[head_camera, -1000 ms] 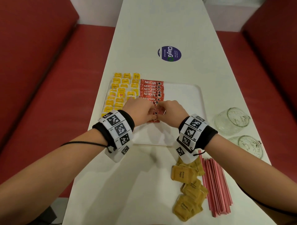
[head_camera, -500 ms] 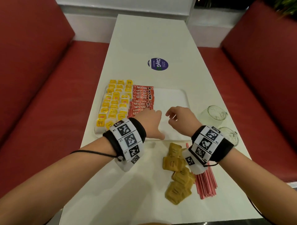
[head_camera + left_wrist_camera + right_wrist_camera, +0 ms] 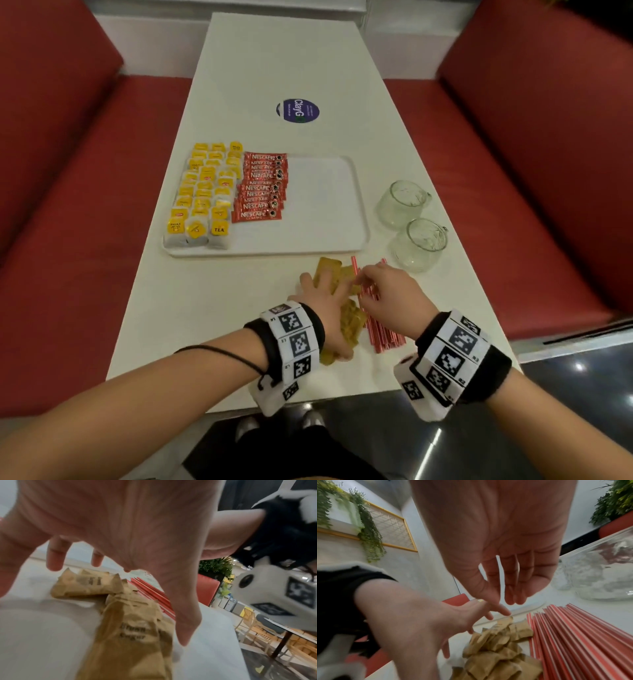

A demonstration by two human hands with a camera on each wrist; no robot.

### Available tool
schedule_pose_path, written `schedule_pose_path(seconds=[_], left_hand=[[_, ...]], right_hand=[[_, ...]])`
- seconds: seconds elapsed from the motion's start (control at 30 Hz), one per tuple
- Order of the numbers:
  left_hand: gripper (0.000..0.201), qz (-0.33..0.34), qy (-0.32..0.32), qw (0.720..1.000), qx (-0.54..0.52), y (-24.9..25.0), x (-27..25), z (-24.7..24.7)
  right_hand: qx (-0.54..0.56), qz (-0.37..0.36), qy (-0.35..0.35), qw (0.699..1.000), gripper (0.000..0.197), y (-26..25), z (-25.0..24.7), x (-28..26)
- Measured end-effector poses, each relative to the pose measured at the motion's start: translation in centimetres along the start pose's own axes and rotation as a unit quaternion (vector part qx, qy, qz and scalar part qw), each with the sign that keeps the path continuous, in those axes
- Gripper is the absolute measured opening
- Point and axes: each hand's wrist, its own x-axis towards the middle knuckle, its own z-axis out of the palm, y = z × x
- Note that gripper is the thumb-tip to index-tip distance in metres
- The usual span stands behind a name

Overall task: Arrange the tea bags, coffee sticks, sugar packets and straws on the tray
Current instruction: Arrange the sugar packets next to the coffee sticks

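Hands work at the near edge of the white bench [image 3: 239,68]. The left hand [image 3: 325,301] lies spread over the pile of brown sugar packets [image 3: 351,322], fingers straight and splayed; the left wrist view shows the palm above the packets with nothing gripped, and whether the fingertips touch the paper cannot be told. The right hand [image 3: 387,294] hangs just above the far end of the red straws [image 3: 383,332], fingers loosely extended and close together, holding nothing in the right wrist view.

Sugar packets lie in a loose heap on the bench, between the tray [image 3: 342,205] and the bench's near edge. The straws lie side by side in a flat bundle, touching the right side of the packet heap.

The tray is white and sits at mid-bench. Yellow-tagged tea bags [image 3: 205,195] fill its left part in three rows. Red coffee sticks [image 3: 262,186] lie stacked in one column just right of the tea bags. The right part of the tray is bare.

Two clear glass cups [image 3: 411,226] rest on the bench to the right of the tray, beyond the straws. A round blue sticker [image 3: 297,110] lies on the bench farther back. Red seats [image 3: 85,205] flank the bench on both sides.
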Motion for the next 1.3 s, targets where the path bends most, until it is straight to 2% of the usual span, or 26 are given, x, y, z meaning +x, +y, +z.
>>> schedule_pose_path(seconds=[0.07, 0.23, 0.47, 0.6, 0.67, 0.83, 0.97, 1.13, 1.3], left_hand=[[0.121, -0.010, 0.015, 1.000, -0.007, 0.3, 0.2, 0.0], [0.106, -0.036, -0.019, 0.999, 0.004, 1.1, 0.6, 0.1], [0.063, -0.039, 0.029, 0.999, -0.010, 1.0, 1.1, 0.7], [0.052, -0.051, 0.065, 0.995, -0.060, -0.1, 1.5, 1.7], [0.047, -0.049, 0.058, 0.993, -0.090, -0.5, 1.5, 1.5], [0.031, -0.037, 0.035, 0.976, -0.211, -2.1, 1.5, 0.0], [0.024, -0.014, 0.061, 0.923, -0.380, -3.2, 0.7, -0.9], [0.026, -0.021, 0.043, 0.821, -0.570, -3.9, -0.6, -1.4], [0.030, -0.009, 0.015, 0.728, -0.685, -4.4, -1.0, -1.9]], right_hand=[[0.001, -0.010, 0.001, 1.000, 0.024, 0.5, 0.2, -0.6], [0.001, -0.015, -0.010, 1.000, 0.022, 1.3, 0.9, -1.2], [-0.001, -0.037, -0.049, 0.998, 0.022, 1.3, 1.9, -1.7], [-0.004, -0.044, -0.059, 0.997, 0.025, 1.1, 2.3, -1.4], [0.001, -0.041, -0.063, 0.997, 0.032, 1.0, 2.4, -1.1], [0.056, -0.057, -0.084, 0.993, 0.080, 0.1, 2.5, -0.3], [0.118, -0.086, -0.085, 0.986, 0.088, -0.4, 2.1, 0.3], [0.169, -0.102, -0.076, 0.977, 0.073, -0.8, 1.8, 1.6], [0.198, -0.124, -0.123, 0.964, 0.092, -1.6, 2.1, 2.4]])
